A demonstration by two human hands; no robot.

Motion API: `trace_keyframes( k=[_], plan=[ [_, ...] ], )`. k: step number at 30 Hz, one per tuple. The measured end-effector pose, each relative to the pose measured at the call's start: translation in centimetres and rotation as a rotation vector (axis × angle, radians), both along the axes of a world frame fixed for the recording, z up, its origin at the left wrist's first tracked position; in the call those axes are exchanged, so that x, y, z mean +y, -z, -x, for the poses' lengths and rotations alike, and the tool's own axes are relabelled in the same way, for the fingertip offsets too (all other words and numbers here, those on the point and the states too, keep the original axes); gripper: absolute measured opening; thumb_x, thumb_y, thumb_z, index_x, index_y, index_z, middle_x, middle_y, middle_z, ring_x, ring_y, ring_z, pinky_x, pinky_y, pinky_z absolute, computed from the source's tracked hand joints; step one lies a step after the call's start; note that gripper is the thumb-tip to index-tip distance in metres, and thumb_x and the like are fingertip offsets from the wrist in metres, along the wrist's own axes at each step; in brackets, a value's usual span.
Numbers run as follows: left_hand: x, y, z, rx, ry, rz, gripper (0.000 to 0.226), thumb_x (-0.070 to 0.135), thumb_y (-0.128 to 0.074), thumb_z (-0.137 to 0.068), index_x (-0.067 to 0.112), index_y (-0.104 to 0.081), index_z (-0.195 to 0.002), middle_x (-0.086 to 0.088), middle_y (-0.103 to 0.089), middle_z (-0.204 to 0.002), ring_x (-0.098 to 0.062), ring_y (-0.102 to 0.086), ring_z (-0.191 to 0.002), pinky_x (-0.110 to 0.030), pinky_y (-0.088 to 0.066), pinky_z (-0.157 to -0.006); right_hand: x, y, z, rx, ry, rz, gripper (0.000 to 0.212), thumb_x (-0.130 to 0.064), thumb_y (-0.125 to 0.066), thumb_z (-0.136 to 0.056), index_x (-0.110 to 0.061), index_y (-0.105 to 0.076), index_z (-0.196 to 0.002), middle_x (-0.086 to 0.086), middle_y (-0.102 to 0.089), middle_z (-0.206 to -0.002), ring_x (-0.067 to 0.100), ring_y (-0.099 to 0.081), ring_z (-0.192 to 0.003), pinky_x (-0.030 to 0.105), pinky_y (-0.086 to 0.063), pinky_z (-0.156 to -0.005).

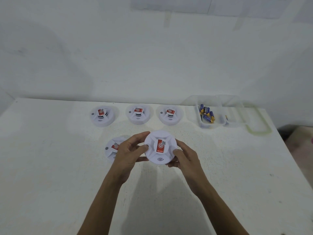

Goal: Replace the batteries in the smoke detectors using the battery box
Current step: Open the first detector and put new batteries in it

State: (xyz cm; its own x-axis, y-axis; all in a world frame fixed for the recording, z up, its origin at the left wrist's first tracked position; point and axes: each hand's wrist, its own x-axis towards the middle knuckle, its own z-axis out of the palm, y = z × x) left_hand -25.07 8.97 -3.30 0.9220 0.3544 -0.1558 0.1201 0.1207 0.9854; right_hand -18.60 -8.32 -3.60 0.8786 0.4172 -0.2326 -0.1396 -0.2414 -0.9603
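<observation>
White wall, white table, smoke detector

A white, faintly speckled tabletop runs back to a plain pale wall. High on the wall a pale sheet hangs, with two strips of tape below its edge. Past the tabletop's right edge, a patch of floor shows.

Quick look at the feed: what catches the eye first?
The left hand and right hand hold a white detector over the table. Three more sit in a row behind it; a fifth lies partly behind the left hand. A clear box of blue batteries stands far right.
</observation>
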Motion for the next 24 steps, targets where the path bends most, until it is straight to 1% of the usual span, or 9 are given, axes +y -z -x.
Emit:
trace_keyframes(
  k=[6,11,14,17,20,22,24],
  plan=[
    [0.1,0.04,-0.03,0.007,-0.001,0.0,0.032,0.007,-0.055,-0.091,0.025,-0.06,-0.118,0.01,-0.07,-0.109,-0.011,-0.068,-0.098,-0.026,-0.057,-0.07,-0.08,-0.03,0.05,-0.005,-0.007,-0.004,0.031,-0.013,-0.044,-0.099,-0.025,-0.058,-0.124,-0.01,-0.07,-0.1,0.008,-0.069,-0.089,0.024,-0.058,-0.069],
    [0.21,-0.08,-0.07,0.019,0.017,0.027,0.031,0.009,-0.057,-0.091,0.03,-0.063,-0.113,0.013,-0.071,-0.106,-0.011,-0.068,-0.098,-0.024,-0.056,-0.066,-0.21,0.08,0.15,0.012,-0.007,0.003,0.03,-0.014,-0.043,-0.099,-0.024,-0.059,-0.123,-0.003,-0.07,-0.103,0.01,-0.069,-0.086,0.022,-0.057,-0.067],
    [0.08,-0.1,0.0,0.017,0.017,0.036,0.031,0.01,-0.057,-0.091,0.033,-0.063,-0.111,0.015,-0.071,-0.106,-0.011,-0.068,-0.099,-0.024,-0.056,-0.067,-0.24,0.0,0.15,0.005,-0.006,-0.001,0.031,-0.013,-0.043,-0.099,-0.027,-0.059,-0.121,-0.004,-0.07,-0.103,0.009,-0.069,-0.087,0.022,-0.057,-0.068],
    [0.01,0.04,0.06,0.012,0.016,0.039,0.031,0.013,-0.058,-0.09,0.034,-0.063,-0.112,0.015,-0.071,-0.108,-0.011,-0.067,-0.101,-0.025,-0.056,-0.069,-0.3,-0.04,0.12,0.004,-0.005,-0.009,0.032,-0.012,-0.043,-0.099,-0.025,-0.06,-0.122,-0.006,-0.071,-0.099,0.011,-0.069,-0.087,0.025,-0.058,-0.07],
    [0.02,0.0,0.1,0.006,0.036,0.044,0.032,0.018,-0.06,-0.087,0.033,-0.061,-0.115,0.015,-0.07,-0.11,-0.01,-0.066,-0.103,-0.025,-0.056,-0.07,-0.35,0.0,0.07,0.001,-0.003,-0.004,0.032,-0.012,-0.043,-0.099,-0.023,-0.059,-0.124,-0.008,-0.071,-0.099,0.01,-0.069,-0.087,0.025,-0.058,-0.07],
    [0.01,-0.02,0.09,0.001,0.047,0.051,0.034,0.021,-0.066,-0.084,0.034,-0.061,-0.115,0.014,-0.069,-0.112,-0.011,-0.066,-0.104,-0.026,-0.056,-0.071,-0.41,-0.02,0.04,0.003,-0.006,-0.003,0.033,-0.012,-0.042,-0.099,-0.023,-0.059,-0.125,-0.007,-0.071,-0.099,0.011,-0.069,-0.087,0.023,-0.057,-0.068],
    [0.02,-0.03,0.07,0.001,0.047,0.054,0.036,0.024,-0.064,-0.08,0.034,-0.062,-0.114,0.013,-0.069,-0.113,-0.011,-0.066,-0.104,-0.027,-0.056,-0.072,-0.46,-0.12,0.03,0.006,-0.01,-0.008,0.033,-0.011,-0.042,-0.099,-0.023,-0.059,-0.125,-0.006,-0.071,-0.098,0.012,-0.069,-0.086,0.023,-0.057,-0.068]
  ],
)
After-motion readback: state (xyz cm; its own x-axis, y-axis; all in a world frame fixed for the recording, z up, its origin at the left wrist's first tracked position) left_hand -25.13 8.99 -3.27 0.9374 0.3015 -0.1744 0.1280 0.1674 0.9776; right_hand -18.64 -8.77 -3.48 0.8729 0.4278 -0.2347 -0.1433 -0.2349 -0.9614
